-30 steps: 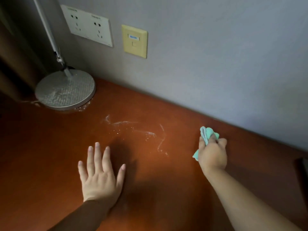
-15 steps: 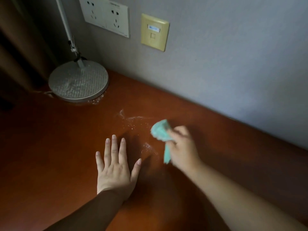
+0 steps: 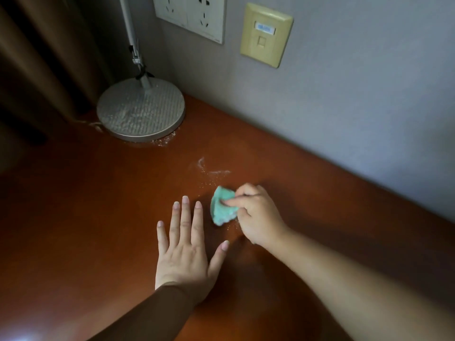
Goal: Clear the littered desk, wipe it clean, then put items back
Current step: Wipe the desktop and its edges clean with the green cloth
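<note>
My right hand (image 3: 258,217) grips a small bunched teal cloth (image 3: 221,209) and presses it onto the reddish-brown desk (image 3: 73,217). White dusty streaks (image 3: 209,171) lie on the wood just beyond the cloth, toward the wall. My left hand (image 3: 187,247) rests flat on the desk with fingers spread, just left of the cloth, its thumb close to my right wrist.
A round grey lamp base (image 3: 140,112) with a thin metal stem stands at the back left, white crumbs along its front edge. Wall sockets (image 3: 192,16) and a yellow network plate (image 3: 266,35) sit on the grey wall. A brown curtain (image 3: 37,70) hangs at left.
My right hand swept the cloth leftward across the dusty streaks, from the right side of the desk to beside my left hand. The left hand stayed flat on the desk.
</note>
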`<move>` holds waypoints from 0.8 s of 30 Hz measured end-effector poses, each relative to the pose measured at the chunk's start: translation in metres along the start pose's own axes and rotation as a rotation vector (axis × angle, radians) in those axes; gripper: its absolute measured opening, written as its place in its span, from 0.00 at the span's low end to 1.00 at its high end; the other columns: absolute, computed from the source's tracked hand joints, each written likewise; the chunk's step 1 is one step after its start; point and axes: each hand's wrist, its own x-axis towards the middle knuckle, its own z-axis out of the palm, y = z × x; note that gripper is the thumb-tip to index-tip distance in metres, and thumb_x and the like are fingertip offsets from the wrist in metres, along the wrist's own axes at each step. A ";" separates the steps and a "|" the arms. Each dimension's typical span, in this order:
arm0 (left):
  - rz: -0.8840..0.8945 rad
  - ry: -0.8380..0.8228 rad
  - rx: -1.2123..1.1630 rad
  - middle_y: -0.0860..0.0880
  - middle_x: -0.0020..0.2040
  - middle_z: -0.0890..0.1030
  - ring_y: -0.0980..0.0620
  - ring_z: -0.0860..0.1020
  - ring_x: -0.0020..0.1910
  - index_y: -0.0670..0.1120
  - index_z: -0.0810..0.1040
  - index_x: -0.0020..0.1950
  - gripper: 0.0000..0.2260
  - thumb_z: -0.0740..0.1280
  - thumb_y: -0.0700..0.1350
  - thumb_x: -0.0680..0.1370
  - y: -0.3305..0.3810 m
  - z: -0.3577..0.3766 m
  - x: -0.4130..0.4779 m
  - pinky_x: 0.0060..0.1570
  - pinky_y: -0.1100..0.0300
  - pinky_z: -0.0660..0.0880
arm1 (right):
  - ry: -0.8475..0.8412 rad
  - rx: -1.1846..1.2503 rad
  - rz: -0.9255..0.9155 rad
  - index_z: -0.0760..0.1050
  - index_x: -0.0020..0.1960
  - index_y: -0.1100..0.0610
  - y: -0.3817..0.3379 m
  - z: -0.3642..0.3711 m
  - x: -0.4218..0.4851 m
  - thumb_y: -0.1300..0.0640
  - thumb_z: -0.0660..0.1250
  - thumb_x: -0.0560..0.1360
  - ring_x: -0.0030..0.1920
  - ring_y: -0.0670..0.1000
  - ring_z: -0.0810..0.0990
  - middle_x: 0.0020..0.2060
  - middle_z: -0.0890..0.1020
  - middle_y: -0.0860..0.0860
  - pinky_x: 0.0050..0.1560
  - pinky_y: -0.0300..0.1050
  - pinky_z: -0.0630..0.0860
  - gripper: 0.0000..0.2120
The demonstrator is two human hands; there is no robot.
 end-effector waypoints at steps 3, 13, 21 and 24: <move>0.004 -0.024 -0.001 0.42 0.76 0.57 0.47 0.49 0.75 0.41 0.54 0.76 0.35 0.42 0.65 0.78 0.000 -0.001 0.002 0.70 0.47 0.43 | -0.018 0.123 0.107 0.82 0.55 0.60 0.010 -0.032 0.021 0.73 0.61 0.70 0.51 0.54 0.77 0.45 0.74 0.48 0.52 0.31 0.69 0.19; 0.013 -0.010 -0.016 0.43 0.76 0.54 0.46 0.52 0.75 0.41 0.50 0.77 0.37 0.45 0.66 0.77 -0.003 0.004 0.003 0.69 0.45 0.49 | 0.187 -0.170 0.084 0.79 0.58 0.61 -0.013 0.037 0.150 0.68 0.60 0.70 0.53 0.63 0.73 0.52 0.79 0.59 0.53 0.48 0.70 0.19; 0.015 0.028 -0.079 0.42 0.76 0.51 0.45 0.51 0.75 0.42 0.46 0.77 0.35 0.44 0.65 0.78 -0.003 0.001 -0.002 0.70 0.46 0.46 | -0.207 -0.005 -0.217 0.85 0.39 0.57 -0.006 0.012 0.069 0.70 0.57 0.61 0.40 0.48 0.71 0.35 0.80 0.51 0.45 0.37 0.66 0.19; 0.027 0.025 -0.124 0.42 0.77 0.50 0.45 0.49 0.76 0.44 0.45 0.77 0.34 0.43 0.64 0.79 -0.003 -0.001 -0.001 0.70 0.46 0.44 | -0.217 -0.004 -0.182 0.84 0.34 0.55 0.005 -0.005 0.026 0.70 0.57 0.56 0.36 0.43 0.70 0.31 0.79 0.49 0.40 0.33 0.64 0.20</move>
